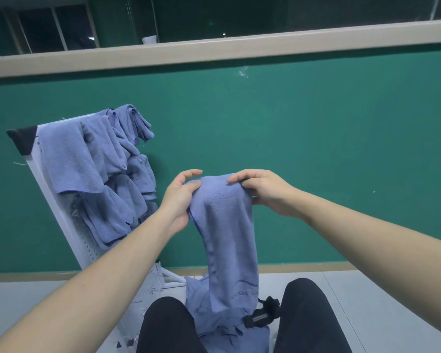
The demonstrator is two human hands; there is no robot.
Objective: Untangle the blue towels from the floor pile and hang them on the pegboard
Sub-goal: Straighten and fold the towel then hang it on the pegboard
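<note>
Blue terry cloth makes up the towel (pixel 224 225) now raised between both hands: soft, light and limp, it will sag wherever unsupported, so the best hold is along its top edge near the 2 corners, which spreads it flat for hanging. Left hand (pixel 180 197) pinches the upper left edge, thumb against curled fingers (pixel 192 173), though the index finger looks lifted clear. Right hand (pixel 262 191) grips the upper right edge with its fingers curled over the fold. From this hold the towel hangs as 1 narrow bunched column with lengthwise creases, and faint stitched lettering shows near its lower end. Its tail runs down into the pile (pixel 214 324) on the floor (pixel 367 301) between the person's knees, so it is judged not yet fully free. A black clip (pixel 262 313) lies against the pile. To the left, the white pegboard (pixel 87 248) leans against the green wall (pixel 290 136) and already carries several hung towels (pixel 92 164).
</note>
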